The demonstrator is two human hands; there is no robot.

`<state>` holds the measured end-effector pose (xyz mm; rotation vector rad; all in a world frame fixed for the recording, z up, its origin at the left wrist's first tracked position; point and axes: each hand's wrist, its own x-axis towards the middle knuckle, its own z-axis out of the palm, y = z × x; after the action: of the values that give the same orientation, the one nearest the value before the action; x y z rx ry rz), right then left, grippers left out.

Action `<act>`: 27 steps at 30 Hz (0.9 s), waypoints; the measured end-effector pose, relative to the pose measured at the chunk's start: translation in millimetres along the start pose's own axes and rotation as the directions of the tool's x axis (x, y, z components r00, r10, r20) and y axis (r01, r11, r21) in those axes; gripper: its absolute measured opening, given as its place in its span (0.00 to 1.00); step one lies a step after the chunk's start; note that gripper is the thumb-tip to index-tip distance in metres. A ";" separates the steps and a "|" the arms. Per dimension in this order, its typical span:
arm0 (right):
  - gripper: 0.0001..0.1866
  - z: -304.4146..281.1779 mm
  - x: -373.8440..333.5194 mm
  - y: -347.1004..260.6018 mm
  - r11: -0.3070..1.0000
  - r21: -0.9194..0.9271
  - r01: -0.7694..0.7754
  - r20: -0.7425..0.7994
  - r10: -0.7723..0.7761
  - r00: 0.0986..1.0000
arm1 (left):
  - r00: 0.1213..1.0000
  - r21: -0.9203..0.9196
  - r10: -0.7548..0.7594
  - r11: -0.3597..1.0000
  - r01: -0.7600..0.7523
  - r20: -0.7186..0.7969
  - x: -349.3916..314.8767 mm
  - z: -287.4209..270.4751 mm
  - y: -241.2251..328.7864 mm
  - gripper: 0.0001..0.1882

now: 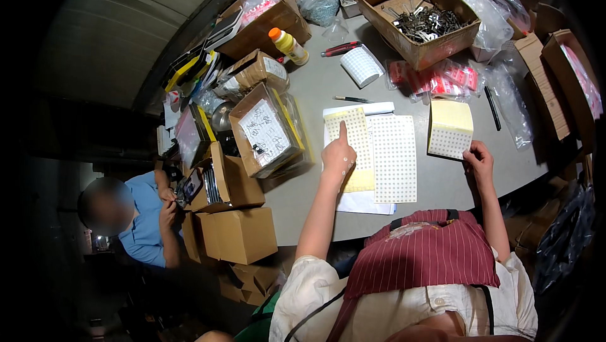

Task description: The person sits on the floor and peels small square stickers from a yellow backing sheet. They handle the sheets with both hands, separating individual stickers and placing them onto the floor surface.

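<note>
My left hand (pixel 339 156) rests on a pale yellow sticker sheet (pixel 351 127) with rows of small dots. Its index finger is stretched out flat on the sheet, and the other fingers look partly folded. Several tiny round stickers seem to cling to the back of this hand. A white sheet of dot stickers (pixel 395 159) lies beside it, with white papers (pixel 366 204) underneath. At the right, my right hand (pixel 481 164) pinches the lower right corner of another sticker sheet (pixel 451 130), whose top is curled over to show a plain yellow face.
A pen (pixel 353 99), a box cutter (pixel 341 49) and a curled sticker sheet (pixel 362 66) lie farther back. Behind them stands a carton of metal parts (pixel 429 23), near red-printed packets (pixel 435 79). Boxes (pixel 265 129) and a yellow bottle (pixel 289 47) line the left; a co-worker (pixel 146 209) sits there.
</note>
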<state>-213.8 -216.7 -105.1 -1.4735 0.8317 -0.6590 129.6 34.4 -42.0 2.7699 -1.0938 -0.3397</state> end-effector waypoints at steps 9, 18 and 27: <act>0.07 0.0 -0.2 3.2 1.000 -0.007 0.028 0.001 -0.028 1.000 | 1.000 0.014 0.001 1.000 -0.002 0.018 5.9 4.8 -2.7 0.45; 0.05 -1.9 -0.1 6.6 0.994 0.108 0.003 0.002 -0.003 1.000 | 0.998 0.026 -0.014 1.000 0.013 0.061 13.7 -0.9 4.1 0.46; 0.05 4.8 -10.0 -26.9 0.929 0.277 -0.245 0.080 0.232 0.969 | 0.995 -0.236 0.104 0.966 -0.102 -0.001 -13.0 1.8 30.7 0.34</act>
<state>-212.7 -206.2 -77.9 -1.1019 0.8267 -0.5337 99.8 21.0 -35.1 2.4969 -1.1157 -0.4414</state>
